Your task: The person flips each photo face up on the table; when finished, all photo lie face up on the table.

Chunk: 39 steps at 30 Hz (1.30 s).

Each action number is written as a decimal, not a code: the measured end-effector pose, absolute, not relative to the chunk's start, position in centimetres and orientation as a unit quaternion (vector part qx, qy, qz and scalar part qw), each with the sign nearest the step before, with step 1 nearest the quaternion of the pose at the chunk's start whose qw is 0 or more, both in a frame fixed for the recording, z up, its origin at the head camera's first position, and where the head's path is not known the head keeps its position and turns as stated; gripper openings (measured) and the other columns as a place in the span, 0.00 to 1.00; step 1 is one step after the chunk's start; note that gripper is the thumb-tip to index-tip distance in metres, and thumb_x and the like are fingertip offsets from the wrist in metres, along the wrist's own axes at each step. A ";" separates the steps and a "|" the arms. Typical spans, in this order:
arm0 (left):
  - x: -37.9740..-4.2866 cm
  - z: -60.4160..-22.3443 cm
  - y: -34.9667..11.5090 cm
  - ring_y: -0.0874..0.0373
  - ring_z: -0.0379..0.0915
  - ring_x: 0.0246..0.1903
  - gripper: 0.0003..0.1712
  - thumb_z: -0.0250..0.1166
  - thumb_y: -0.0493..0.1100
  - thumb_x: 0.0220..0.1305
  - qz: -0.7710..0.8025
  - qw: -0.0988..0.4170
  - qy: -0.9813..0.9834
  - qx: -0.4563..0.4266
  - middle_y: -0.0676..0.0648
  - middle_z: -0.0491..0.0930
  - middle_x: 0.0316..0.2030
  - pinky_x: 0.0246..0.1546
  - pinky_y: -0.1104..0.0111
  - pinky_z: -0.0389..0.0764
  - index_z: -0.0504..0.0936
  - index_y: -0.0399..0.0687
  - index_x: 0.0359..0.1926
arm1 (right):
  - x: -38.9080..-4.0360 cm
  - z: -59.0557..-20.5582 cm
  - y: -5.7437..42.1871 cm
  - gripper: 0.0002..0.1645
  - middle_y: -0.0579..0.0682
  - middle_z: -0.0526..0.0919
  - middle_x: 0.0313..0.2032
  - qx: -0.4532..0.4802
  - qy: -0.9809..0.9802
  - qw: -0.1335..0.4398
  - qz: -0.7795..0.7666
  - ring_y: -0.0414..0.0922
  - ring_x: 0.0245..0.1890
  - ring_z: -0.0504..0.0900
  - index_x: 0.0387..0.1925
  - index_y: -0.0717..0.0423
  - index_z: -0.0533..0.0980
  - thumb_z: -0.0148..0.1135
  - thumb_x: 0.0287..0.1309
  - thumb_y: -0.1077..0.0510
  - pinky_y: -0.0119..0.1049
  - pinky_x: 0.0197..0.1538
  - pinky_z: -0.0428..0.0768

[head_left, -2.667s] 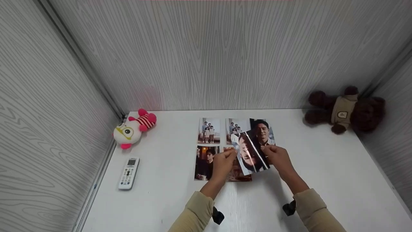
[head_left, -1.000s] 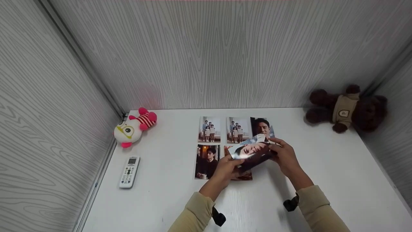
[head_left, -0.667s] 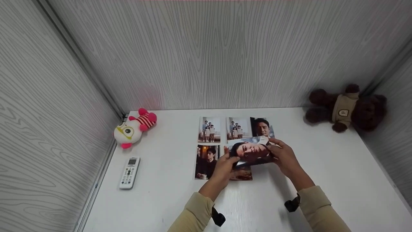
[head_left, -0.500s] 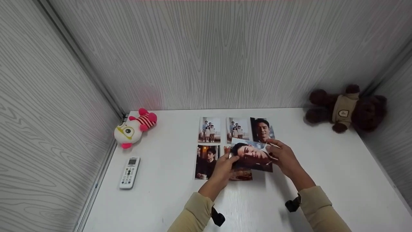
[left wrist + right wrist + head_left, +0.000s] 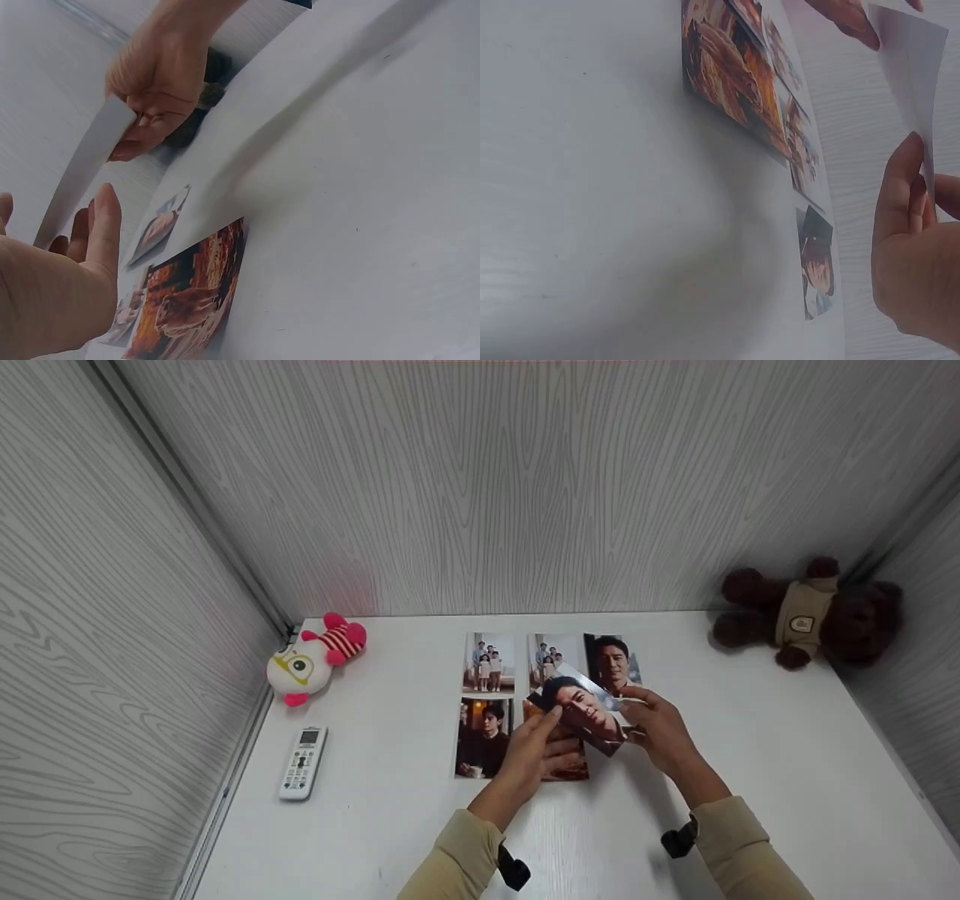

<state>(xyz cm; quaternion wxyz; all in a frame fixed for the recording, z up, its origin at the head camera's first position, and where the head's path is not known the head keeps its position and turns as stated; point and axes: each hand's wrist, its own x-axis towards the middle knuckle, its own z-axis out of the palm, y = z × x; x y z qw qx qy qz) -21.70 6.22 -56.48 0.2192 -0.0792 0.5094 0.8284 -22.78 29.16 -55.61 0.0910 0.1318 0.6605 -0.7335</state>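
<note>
In the head view, a portrait photo point(image 5: 579, 709) is held tilted above the table between both hands. My left hand point(image 5: 526, 754) pinches its left corner, thumb on the picture side, fingers behind. My right hand point(image 5: 660, 729) pinches the right edge. Both wrist views show the photo's white back point(image 5: 86, 161). Beneath lies an orange-brown photo point(image 5: 577, 771), partly covered by my left hand; the left wrist view shows an animal on it. Around it lie a dark café photo point(image 5: 480, 746), two family photos, left point(image 5: 487, 664) and middle point(image 5: 551, 649), and another portrait photo point(image 5: 611, 660).
A white remote control point(image 5: 303, 763) lies at the left of the white table point(image 5: 390, 825). Behind it is a pink and white plush toy point(image 5: 311, 664). A brown teddy bear point(image 5: 806, 615) lies at the back right corner. Wood-grain panels point(image 5: 480, 487) stand behind and at the sides.
The held photo has been turned from upside down, through sideways, to a nearly upright slant. Both hands have shifted their grip on it slightly. The photos on the table have stayed put.
</note>
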 end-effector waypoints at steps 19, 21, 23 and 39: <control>-21.7 -57.5 6.9 0.53 0.79 0.54 0.34 0.62 0.46 0.71 0.753 0.171 0.630 -0.084 0.35 0.73 0.67 0.56 0.57 0.81 0.67 0.39 0.73 | -21.5 -56.8 27.8 0.30 0.42 0.81 0.41 0.093 0.698 0.119 -0.700 0.39 0.40 0.80 0.70 0.58 0.65 0.59 0.71 0.57 0.38 0.41 0.82; -21.7 -57.6 7.0 0.54 0.79 0.44 0.34 0.63 0.46 0.70 0.734 0.162 0.654 -0.083 0.36 0.75 0.64 0.50 0.59 0.80 0.68 0.38 0.72 | -21.5 -56.8 27.9 0.31 0.42 0.81 0.40 0.089 0.702 0.123 -0.696 0.39 0.40 0.79 0.71 0.59 0.65 0.59 0.71 0.57 0.37 0.39 0.81; -21.7 -57.7 7.1 0.58 0.79 0.35 0.33 0.64 0.46 0.69 0.727 0.159 0.664 -0.077 0.41 0.82 0.54 0.41 0.64 0.79 0.70 0.37 0.71 | -21.4 -56.8 28.0 0.31 0.42 0.82 0.39 0.088 0.703 0.124 -0.695 0.40 0.40 0.80 0.71 0.59 0.65 0.60 0.70 0.58 0.37 0.39 0.80; -21.0 -57.4 8.6 0.51 0.85 0.47 0.29 0.57 0.40 0.74 0.791 0.206 0.572 -0.077 0.36 0.79 0.60 0.51 0.58 0.86 0.67 0.39 0.73 | -20.3 -58.2 31.0 0.32 0.41 0.80 0.46 0.144 0.707 0.099 -0.686 0.38 0.37 0.77 0.75 0.56 0.63 0.56 0.73 0.55 0.33 0.35 0.77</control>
